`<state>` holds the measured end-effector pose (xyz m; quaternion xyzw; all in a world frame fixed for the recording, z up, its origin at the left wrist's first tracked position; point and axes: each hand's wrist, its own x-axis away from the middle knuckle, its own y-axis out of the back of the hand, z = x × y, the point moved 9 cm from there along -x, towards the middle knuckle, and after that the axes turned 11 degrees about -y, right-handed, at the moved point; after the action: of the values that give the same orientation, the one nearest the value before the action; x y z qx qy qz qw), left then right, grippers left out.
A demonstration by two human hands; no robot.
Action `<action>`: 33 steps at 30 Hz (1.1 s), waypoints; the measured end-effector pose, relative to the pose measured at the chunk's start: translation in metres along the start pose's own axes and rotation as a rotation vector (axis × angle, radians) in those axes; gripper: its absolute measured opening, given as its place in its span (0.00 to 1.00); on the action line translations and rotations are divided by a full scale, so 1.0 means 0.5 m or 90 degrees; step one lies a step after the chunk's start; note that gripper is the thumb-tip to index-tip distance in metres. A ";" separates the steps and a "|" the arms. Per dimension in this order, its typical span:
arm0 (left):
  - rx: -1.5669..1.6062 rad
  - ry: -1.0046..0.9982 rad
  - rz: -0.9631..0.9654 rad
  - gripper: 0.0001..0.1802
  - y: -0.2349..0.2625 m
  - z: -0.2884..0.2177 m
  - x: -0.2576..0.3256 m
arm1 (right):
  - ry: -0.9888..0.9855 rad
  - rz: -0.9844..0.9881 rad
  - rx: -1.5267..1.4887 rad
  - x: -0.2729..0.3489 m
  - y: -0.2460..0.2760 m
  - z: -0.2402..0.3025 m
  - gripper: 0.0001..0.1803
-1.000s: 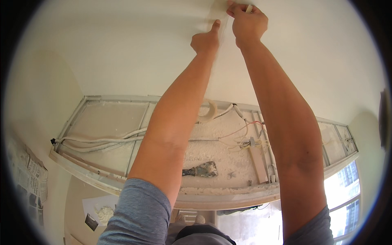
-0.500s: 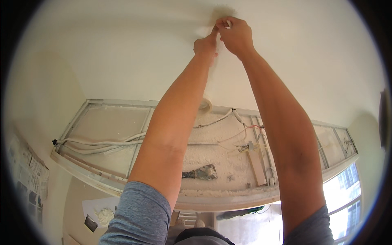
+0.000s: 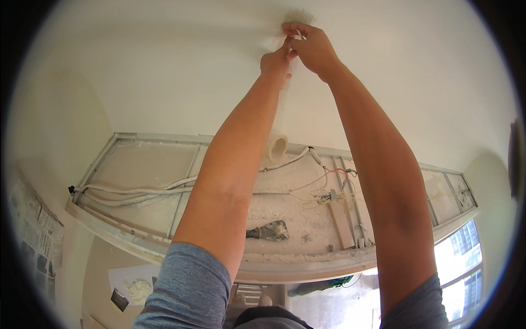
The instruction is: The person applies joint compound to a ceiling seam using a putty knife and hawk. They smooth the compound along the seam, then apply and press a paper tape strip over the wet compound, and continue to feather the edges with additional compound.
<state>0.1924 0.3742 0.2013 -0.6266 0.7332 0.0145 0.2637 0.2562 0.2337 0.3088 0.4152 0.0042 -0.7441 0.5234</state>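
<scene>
Both arms reach up to a pale plastered surface, where my hands meet beside a grey, rough patch point(image 3: 300, 16). My left hand point(image 3: 275, 61) has its thumb and finger closed at the top end of a pale strip of tape point(image 3: 282, 104). Against its fingertips, my right hand point(image 3: 312, 48) pinches at the same end, fingers bent. A little of something whitish shows between the fingers. The strip runs down past my left forearm to a roll of tape point(image 3: 279, 146), which hangs tilted over the edge of the recess below.
Below lies a long dusty recess point(image 3: 257, 211) with metal framing, pale conduits point(image 3: 148, 192) and loose wires point(image 3: 334, 194). A putty-crusted scraper point(image 3: 268, 231) rests in it, near a wooden strip point(image 3: 342, 225). Lower down are white paste on a sheet point(image 3: 137, 285) and a bright window point(image 3: 460, 274).
My right hand's fingers have shifted slightly left and opened a little around the tape end. The tape roll has swung, now showing more of its round opening.
</scene>
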 end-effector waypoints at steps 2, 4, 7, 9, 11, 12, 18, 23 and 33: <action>0.019 -0.001 0.011 0.58 -0.002 0.004 -0.005 | -0.007 -0.014 -0.021 -0.008 -0.001 -0.002 0.24; 0.041 0.007 0.008 0.54 -0.003 0.008 -0.008 | 0.039 -0.079 -0.073 0.005 0.020 0.011 0.23; 0.028 0.006 -0.019 0.53 0.003 0.012 -0.010 | -0.036 -0.090 -0.167 0.029 0.031 -0.007 0.20; 0.037 0.008 -0.011 0.54 0.001 0.014 -0.012 | -0.094 -0.013 -0.155 0.026 0.010 -0.010 0.23; 0.043 0.006 -0.001 0.54 -0.002 0.012 -0.014 | -0.128 0.054 -0.158 0.015 -0.007 -0.005 0.25; 0.043 0.006 0.004 0.54 -0.002 0.011 -0.015 | -0.150 0.080 -0.164 0.009 -0.013 -0.004 0.25; 0.042 0.014 0.015 0.50 -0.004 0.006 -0.006 | -0.085 0.059 -0.320 0.028 -0.006 0.004 0.28; 0.056 -0.008 0.011 0.50 -0.002 0.001 -0.002 | -0.126 0.093 -0.266 0.030 -0.014 -0.014 0.29; 0.042 0.018 0.002 0.51 -0.002 0.009 -0.004 | -0.140 0.105 -0.240 0.024 -0.010 -0.037 0.32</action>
<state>0.1950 0.3771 0.1986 -0.6168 0.7378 -0.0184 0.2735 0.2625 0.2345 0.2871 0.2255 0.0523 -0.7254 0.6483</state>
